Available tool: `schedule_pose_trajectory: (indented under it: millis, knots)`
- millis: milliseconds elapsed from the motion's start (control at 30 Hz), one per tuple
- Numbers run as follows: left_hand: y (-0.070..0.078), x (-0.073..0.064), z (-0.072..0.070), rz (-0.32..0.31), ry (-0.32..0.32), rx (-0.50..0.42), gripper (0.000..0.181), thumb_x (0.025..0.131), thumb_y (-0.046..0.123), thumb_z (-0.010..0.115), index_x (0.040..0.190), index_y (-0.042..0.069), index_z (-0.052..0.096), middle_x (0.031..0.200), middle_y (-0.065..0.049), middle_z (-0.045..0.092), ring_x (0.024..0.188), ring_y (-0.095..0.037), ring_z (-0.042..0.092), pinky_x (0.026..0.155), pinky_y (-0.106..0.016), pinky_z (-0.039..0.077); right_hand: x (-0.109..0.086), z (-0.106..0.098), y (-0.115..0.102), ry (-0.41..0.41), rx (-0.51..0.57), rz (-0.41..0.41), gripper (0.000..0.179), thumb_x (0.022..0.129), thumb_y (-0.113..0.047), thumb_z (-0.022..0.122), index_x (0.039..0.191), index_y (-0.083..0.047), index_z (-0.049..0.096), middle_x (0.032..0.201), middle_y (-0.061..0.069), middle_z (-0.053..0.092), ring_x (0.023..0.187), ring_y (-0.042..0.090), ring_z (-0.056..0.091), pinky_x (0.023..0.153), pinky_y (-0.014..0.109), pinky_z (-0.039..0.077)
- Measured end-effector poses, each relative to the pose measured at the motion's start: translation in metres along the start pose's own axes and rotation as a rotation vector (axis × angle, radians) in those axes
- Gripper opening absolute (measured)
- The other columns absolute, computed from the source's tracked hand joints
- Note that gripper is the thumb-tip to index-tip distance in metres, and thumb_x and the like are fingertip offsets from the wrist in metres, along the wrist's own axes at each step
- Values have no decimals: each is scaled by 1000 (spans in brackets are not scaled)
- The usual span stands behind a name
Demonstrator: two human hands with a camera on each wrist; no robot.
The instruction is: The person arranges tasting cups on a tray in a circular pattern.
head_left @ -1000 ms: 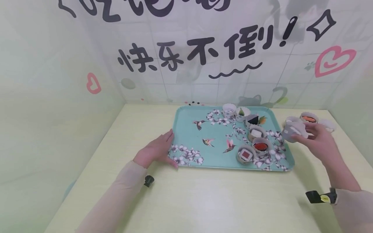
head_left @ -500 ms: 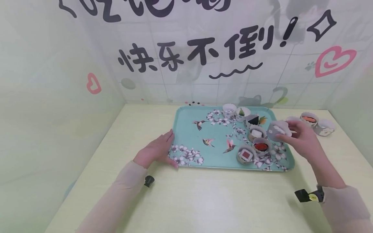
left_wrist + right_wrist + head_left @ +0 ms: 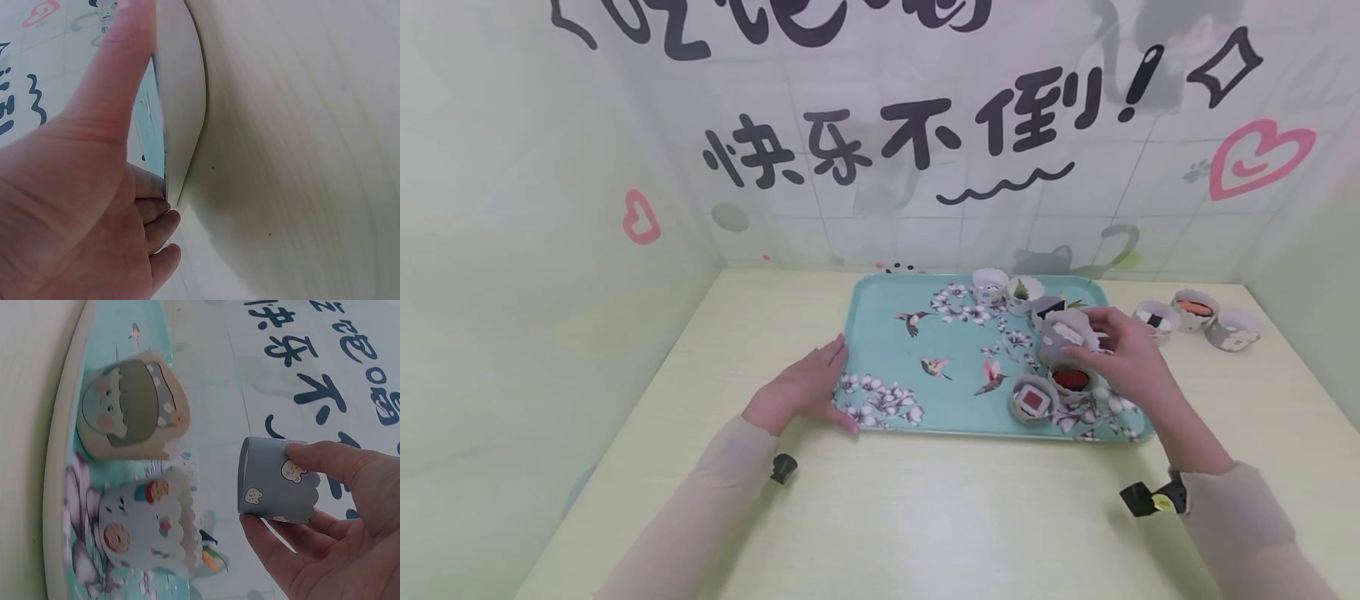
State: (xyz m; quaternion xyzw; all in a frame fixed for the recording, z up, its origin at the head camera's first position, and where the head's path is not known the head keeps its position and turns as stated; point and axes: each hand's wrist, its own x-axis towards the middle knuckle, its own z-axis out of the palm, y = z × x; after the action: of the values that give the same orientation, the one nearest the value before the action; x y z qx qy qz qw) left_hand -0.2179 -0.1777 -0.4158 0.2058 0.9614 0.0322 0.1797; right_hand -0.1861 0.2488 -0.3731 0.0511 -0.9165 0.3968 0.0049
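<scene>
My right hand [image 3: 1131,358] pinches a grey paper baking cup [image 3: 275,478] printed with small bear faces, between thumb and fingers. It holds the cup in the air over the right part of a turquoise tray [image 3: 880,321] with blossoms and hummingbirds. Below it on the tray stand a cup with a red piece [image 3: 1071,380] and a cup with a white and red piece [image 3: 1032,400]. My left hand [image 3: 799,385] rests against the tray's near left corner, fingers along the left side and thumb at the front edge.
Farther back on the tray stand a white cup [image 3: 990,287], a cup with a green piece [image 3: 1024,293] and a dark-topped one [image 3: 1049,310]. Right of the tray, on the pale table [image 3: 925,517], are three more cups, one with an orange piece [image 3: 1195,308]. A printed curtain [image 3: 850,237] hangs behind.
My right hand has carried the grey cup leftward from the cups beside the tray to above the tray's right part. My left hand has stayed at the tray's corner.
</scene>
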Motion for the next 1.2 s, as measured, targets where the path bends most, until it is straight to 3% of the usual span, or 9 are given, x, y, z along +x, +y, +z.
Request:
schedule_pose_trajectory:
  millis: [100, 200, 433, 600, 900, 1200]
  knots:
    - [0, 0, 1, -7, -3, -4, 144, 59, 72, 79, 158, -4, 8, 167, -22, 3, 155, -37, 11, 129, -46, 17, 3, 9, -5, -23, 20, 3, 67, 95, -31, 69, 144, 3, 40, 141, 29, 53, 123, 46, 56, 94, 47, 58]
    - [0, 0, 1, -4, 1, -5, 143, 59, 72, 80, 157, -5, 9, 167, -23, 4, 155, -39, 12, 129, -47, 18, 5, 17, -10, -36, 28, -5, 64, 94, -30, 70, 142, 2, 42, 138, 27, 55, 123, 45, 56, 96, 55, 56]
    - [-1, 1, 1, 3, 2, 17, 143, 60, 72, 79, 157, -5, 9, 167, -23, 3, 155, -38, 11, 129, -45, 16, 10, 36, -17, -44, 30, -62, 58, 92, -21, 72, 138, 3, 46, 129, 25, 58, 115, 44, 62, 88, 49, 60]
    - [-2, 2, 2, 10, 5, 11, 144, 59, 72, 80, 157, -6, 9, 167, -24, 3, 155, -39, 12, 129, -46, 17, 13, 50, -19, -71, 56, -92, 53, 92, -17, 72, 135, 3, 49, 128, 25, 59, 115, 44, 62, 92, 53, 59]
    - [-2, 2, 5, 2, 7, 3, 144, 59, 73, 79, 158, -4, 9, 167, -22, 3, 155, -38, 12, 128, -46, 18, 14, 68, -23, -118, -122, -140, 55, 88, -20, 76, 135, -5, 51, 126, 18, 65, 113, 37, 64, 90, 51, 58]
    - [-1, 2, 3, 1, 2, 9, 143, 60, 73, 79, 158, -4, 9, 167, -22, 2, 155, -38, 11, 129, -46, 18, 12, 78, -21, -173, -241, -181, 51, 86, -23, 79, 129, -8, 56, 115, 14, 70, 99, 28, 67, 80, 45, 58]
